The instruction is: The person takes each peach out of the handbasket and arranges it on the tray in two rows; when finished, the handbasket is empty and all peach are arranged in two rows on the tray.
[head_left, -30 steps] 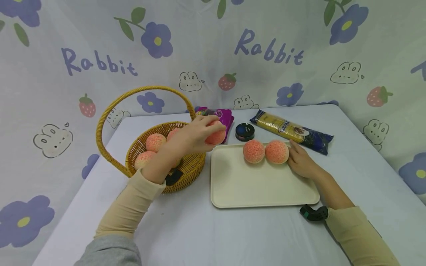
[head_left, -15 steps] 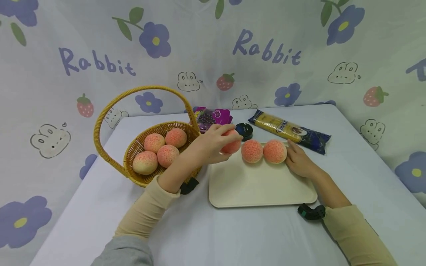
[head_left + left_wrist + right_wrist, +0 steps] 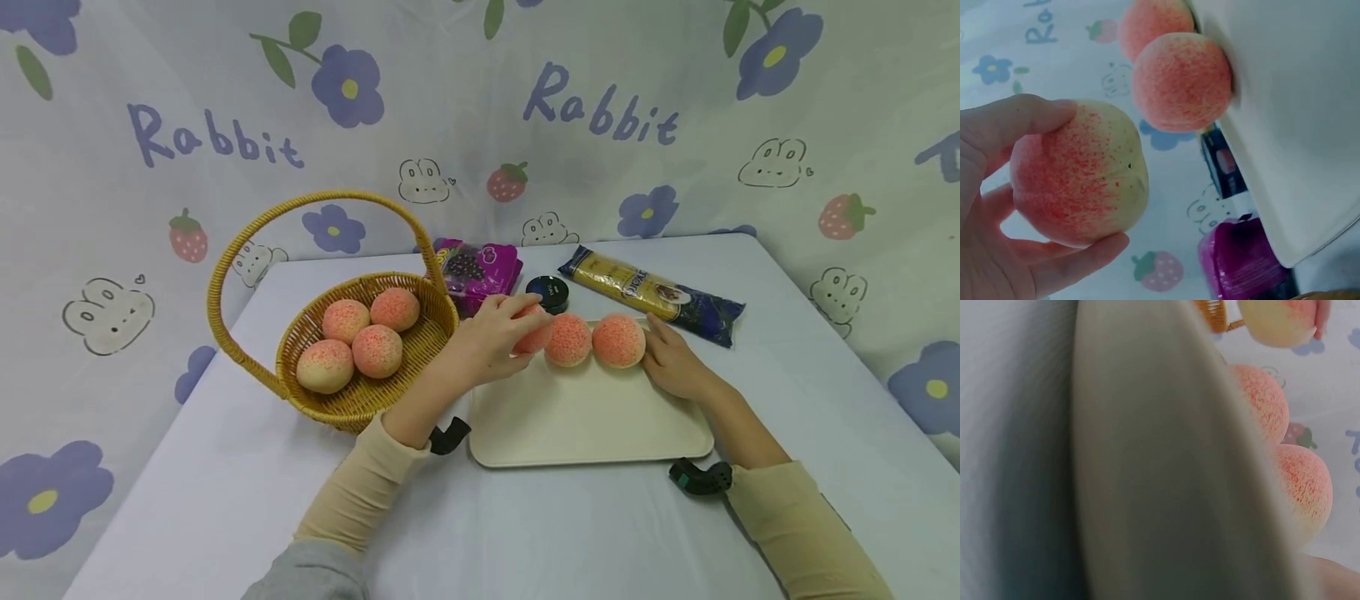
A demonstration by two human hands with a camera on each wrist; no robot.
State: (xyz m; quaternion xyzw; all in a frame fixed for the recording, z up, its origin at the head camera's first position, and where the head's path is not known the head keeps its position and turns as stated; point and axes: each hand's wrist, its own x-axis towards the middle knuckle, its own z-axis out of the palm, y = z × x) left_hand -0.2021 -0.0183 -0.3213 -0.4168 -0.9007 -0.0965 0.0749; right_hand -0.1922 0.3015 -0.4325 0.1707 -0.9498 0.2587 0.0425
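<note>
My left hand [image 3: 491, 342] grips a pink and cream peach [image 3: 534, 332] above the far left part of a cream tray [image 3: 585, 425]. In the left wrist view, thumb and fingers curl round this peach [image 3: 1088, 178]. Two more peaches stand side by side at the tray's far edge, the left one [image 3: 567, 340] close to the held peach and the right one [image 3: 618, 340] beside my right hand [image 3: 678, 364]. That hand lies at the tray's right side, its fingers extended along the right peach; part of them is hidden behind it.
To the left, a wicker basket [image 3: 412, 379] with a tall handle [image 3: 247, 242] holds several peaches [image 3: 377, 351]. Behind the tray lie a purple packet [image 3: 480, 271], a round dark container [image 3: 548, 293] and a yellow-and-blue pasta packet [image 3: 648, 293].
My left hand has carried its peach rightward from beside the basket to over the tray, next to the left peach there. The right hand stays in place.
</note>
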